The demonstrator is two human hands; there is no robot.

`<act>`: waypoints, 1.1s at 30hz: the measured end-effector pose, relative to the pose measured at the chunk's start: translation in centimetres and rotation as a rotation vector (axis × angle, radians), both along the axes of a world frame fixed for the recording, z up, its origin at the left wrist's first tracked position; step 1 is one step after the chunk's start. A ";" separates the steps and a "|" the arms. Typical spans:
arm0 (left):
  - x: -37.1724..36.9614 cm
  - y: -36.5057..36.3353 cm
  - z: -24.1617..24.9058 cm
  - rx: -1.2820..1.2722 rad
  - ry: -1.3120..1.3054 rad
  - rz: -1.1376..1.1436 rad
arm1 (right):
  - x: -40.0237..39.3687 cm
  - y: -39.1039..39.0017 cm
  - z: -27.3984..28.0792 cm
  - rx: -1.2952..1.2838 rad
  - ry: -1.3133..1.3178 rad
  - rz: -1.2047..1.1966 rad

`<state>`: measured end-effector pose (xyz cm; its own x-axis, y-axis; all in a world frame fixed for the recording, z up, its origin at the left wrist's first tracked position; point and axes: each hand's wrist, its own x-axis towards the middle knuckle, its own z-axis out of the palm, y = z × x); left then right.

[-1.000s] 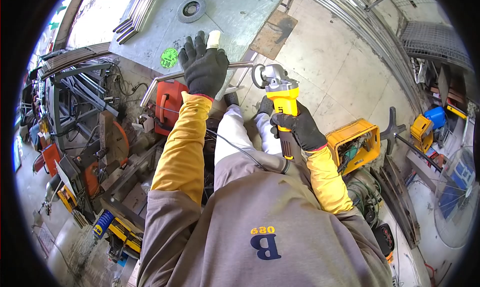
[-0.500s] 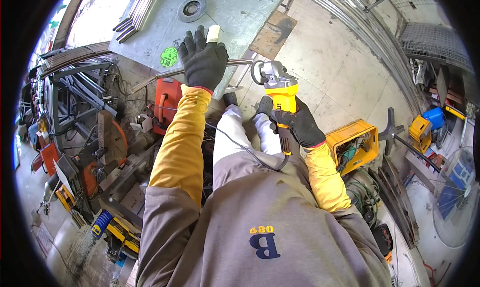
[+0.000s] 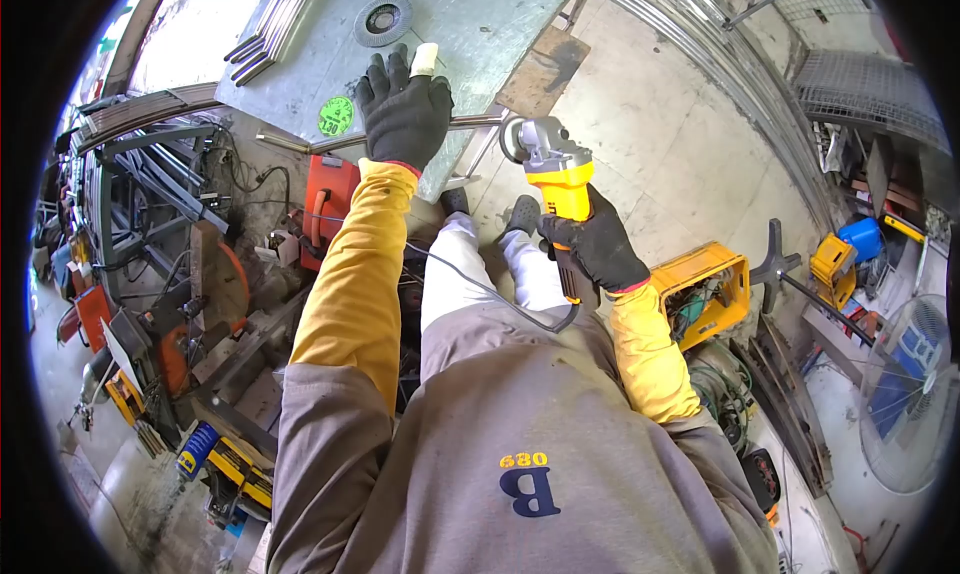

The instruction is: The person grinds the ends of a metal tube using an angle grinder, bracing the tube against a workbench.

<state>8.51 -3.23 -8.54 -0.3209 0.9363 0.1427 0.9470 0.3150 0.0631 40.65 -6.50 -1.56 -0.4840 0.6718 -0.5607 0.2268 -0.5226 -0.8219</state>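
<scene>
My left hand [image 3: 405,122], in a black glove with a white wrap on one finger, lies palm down with its fingers stretched forward. Under it runs a thin metal tube [image 3: 475,122] along the near edge of a metal-topped table [image 3: 470,44]; the tube's bent left end [image 3: 282,142] sticks out past the table. My right hand [image 3: 597,244], also gloved, is wrapped round the body of a yellow and grey angle grinder [image 3: 562,186]. The grinder's disc [image 3: 513,140] is right at the tube's right end. Its cord loops back across my lap.
On the table lie a flap disc [image 3: 383,21], a green round sticker [image 3: 336,116] and several metal tubes [image 3: 270,29]. A red machine [image 3: 328,199] stands below the table. To the right are a yellow crate [image 3: 712,294] and a fan [image 3: 910,394]; tools and metal frames crowd the left.
The tube has turned under my left hand: its bent left end has swung from pointing toward me to lying higher, farther away. Both hands and the grinder keep nearly the same place.
</scene>
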 end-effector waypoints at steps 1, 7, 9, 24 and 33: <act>-0.1 0.3 -0.1 0.013 -0.009 0.001 | 0.3 -0.2 -0.2 0.005 -0.005 0.004; 0.6 -0.4 0.5 0.068 -0.028 0.020 | 1.9 -0.9 0.7 -0.178 -0.034 -0.160; 0.9 -1.1 0.9 0.083 -0.022 0.015 | 2.0 -0.7 1.5 -0.174 -0.058 -0.161; 2.5 -5.5 0.7 0.280 -0.212 -0.020 | 2.1 -1.0 2.2 -0.089 -0.075 -0.342; 2.1 -7.8 -1.2 0.356 -0.188 -0.271 | 4.0 -0.7 1.9 -0.142 0.583 -0.624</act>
<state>10.60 -11.00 -9.72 -0.1234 0.8934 0.4320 0.9539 -0.0132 0.2998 44.63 -7.19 0.39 -0.2868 0.8525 -0.4370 -0.5727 -0.5183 -0.6352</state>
